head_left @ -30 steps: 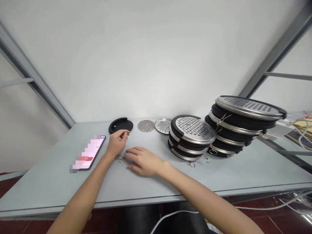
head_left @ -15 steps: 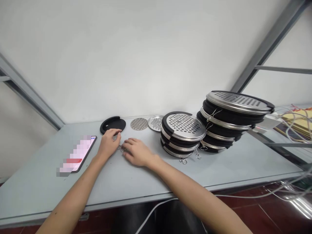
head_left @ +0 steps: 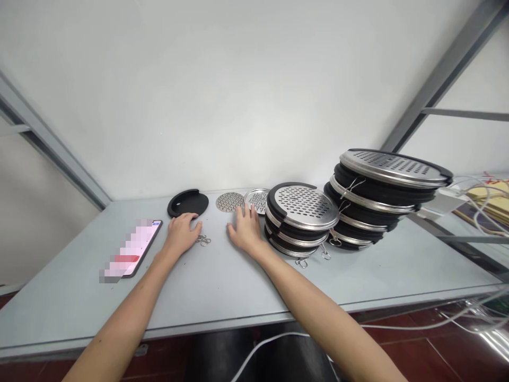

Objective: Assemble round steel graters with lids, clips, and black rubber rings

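Observation:
My left hand (head_left: 183, 232) lies palm down with loosely spread fingers, its fingertips at the front edge of a black round tray with a raised rim (head_left: 186, 203). Just right of that thumb are small wire rings or clips (head_left: 204, 240) on the table. My right hand (head_left: 247, 227) is open, fingers apart, reaching over the front of a silver-rimmed perforated disc (head_left: 256, 198); whether it touches the disc I cannot tell. Beside that disc, a flat perforated metal disc (head_left: 229, 201) lies partly behind the fingers. Neither hand holds anything visible.
Right of my right hand stands a short stack of black-and-silver round graters (head_left: 304, 206), with a taller, leaning stack (head_left: 392, 170) behind it. Wire loops hang from both. A phone (head_left: 135, 249) lies at left on the grey table (head_left: 191, 297). White cables (head_left: 477, 201) are at far right.
My right hand has moved from the wire rings back and right to the silver-rimmed disc. My left hand's fingers have opened from a near pinch and rest by the black tray. The view has shifted slightly.

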Available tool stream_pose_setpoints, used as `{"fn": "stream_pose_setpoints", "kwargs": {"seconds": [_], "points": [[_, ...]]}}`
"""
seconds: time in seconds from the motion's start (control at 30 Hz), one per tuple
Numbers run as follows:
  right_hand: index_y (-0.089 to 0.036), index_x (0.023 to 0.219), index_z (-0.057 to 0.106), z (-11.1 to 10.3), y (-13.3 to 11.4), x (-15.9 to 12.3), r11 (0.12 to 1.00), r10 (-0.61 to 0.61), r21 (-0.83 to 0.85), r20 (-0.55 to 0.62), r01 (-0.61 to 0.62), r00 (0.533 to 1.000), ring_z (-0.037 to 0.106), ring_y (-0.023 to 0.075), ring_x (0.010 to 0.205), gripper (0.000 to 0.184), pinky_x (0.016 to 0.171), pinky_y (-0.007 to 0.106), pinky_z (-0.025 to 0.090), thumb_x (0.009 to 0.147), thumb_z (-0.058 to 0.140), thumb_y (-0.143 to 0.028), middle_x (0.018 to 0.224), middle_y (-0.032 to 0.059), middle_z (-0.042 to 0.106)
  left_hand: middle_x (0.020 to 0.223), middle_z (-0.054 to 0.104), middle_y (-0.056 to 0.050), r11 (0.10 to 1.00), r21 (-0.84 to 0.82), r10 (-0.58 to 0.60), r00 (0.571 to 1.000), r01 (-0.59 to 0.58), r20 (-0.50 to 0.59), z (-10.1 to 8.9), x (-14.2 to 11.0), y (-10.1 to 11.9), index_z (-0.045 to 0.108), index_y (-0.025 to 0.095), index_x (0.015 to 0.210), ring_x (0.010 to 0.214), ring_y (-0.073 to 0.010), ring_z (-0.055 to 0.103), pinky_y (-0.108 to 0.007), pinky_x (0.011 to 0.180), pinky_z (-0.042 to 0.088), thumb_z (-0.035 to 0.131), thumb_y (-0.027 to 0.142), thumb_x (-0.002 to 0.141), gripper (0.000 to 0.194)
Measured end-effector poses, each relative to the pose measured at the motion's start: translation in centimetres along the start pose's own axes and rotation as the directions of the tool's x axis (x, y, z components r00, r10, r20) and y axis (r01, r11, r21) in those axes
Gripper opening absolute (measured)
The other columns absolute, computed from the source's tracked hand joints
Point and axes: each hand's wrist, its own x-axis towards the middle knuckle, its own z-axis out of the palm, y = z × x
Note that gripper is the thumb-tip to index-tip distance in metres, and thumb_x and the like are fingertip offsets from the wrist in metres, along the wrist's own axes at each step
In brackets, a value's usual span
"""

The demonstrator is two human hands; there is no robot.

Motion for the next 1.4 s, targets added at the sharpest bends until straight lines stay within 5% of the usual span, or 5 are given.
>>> {"fn": "stream_pose_setpoints", "kwargs": {"seconds": [0.3, 0.57, 0.9, 1.2, 1.4], "points": [[-0.009, 0.133, 0.050, 0.3, 0.5, 0.2, 0.994, -0.110, -0.007, 0.061, 0.110, 0.992, 0.029, 0.0349, 0.141, 0.048, 0.117, 0.051, 0.017, 0.094, 0.045, -0.037, 0.142, 0.0179, 0.051, 0.117, 0.070, -0.010, 1.000, 0.001, 0.005, 0.999, -0.005, 0.035, -0.4, -0.1, 0.4, 0.069, 0.020, 0.101, 0.113, -0.0291, 0.063, -0.042, 0.101, 0.044, 0.052, 0.037, 0.085, 0.029], [-0.007, 0.135, 0.048, 0.0, 0.3, 0.2, 0.998, 0.040, -0.048, -0.013, -0.040, 0.999, 0.031, 0.0423, 0.138, 0.054, 0.114, 0.053, 0.020, 0.090, 0.052, -0.036, 0.149, 0.0240, 0.040, 0.119, 0.069, -0.010, 1.000, -0.008, -0.002, 0.998, 0.003, 0.071, -0.5, -0.2, 0.7, 0.068, 0.020, 0.102, 0.117, -0.0293, 0.060, -0.048, 0.107, 0.037, 0.052, 0.035, 0.087, 0.026], [-0.009, 0.132, 0.053, 0.4, 1.0, 0.5, 0.972, -0.233, 0.040, 0.053, 0.231, 0.971, 0.040, 0.0309, 0.133, 0.049, 0.113, 0.041, 0.026, 0.091, 0.053, -0.035, 0.147, 0.0185, 0.045, 0.121, 0.069, -0.011, 1.000, -0.018, 0.000, 0.996, 0.002, 0.085, -0.5, -0.3, 1.0, 0.069, 0.021, 0.101, 0.120, -0.0300, 0.059, -0.050, 0.109, 0.034, 0.054, 0.036, 0.087, 0.026], [-0.010, 0.133, 0.053, 0.8, 1.6, 0.9, 0.958, -0.264, 0.128, 0.059, 0.255, 0.963, 0.040, 0.0302, 0.135, 0.051, 0.114, 0.041, 0.027, 0.088, 0.058, -0.034, 0.148, 0.0171, 0.044, 0.126, 0.066, -0.011, 0.999, -0.033, -0.011, 0.996, 0.014, 0.085, -0.3, -0.6, 1.4, 0.067, 0.022, 0.107, 0.122, -0.0304, 0.057, -0.054, 0.114, 0.026, 0.053, 0.036, 0.087, 0.028], [-0.013, 0.117, 0.060, 1.3, 1.9, 1.2, 0.940, -0.266, 0.223, 0.010, 0.257, 0.964, 0.047, 0.0270, 0.127, 0.039, 0.109, 0.039, 0.035, 0.082, 0.063, -0.030, 0.137, 0.0149, 0.053, 0.130, 0.063, -0.013, 0.999, -0.034, -0.024, 0.994, 0.027, 0.106, -0.5, -0.7, 1.5, 0.066, 0.021, 0.112, 0.124, -0.0316, 0.056, -0.059, 0.115, 0.022, 0.053, 0.038, 0.088, 0.032]]}}
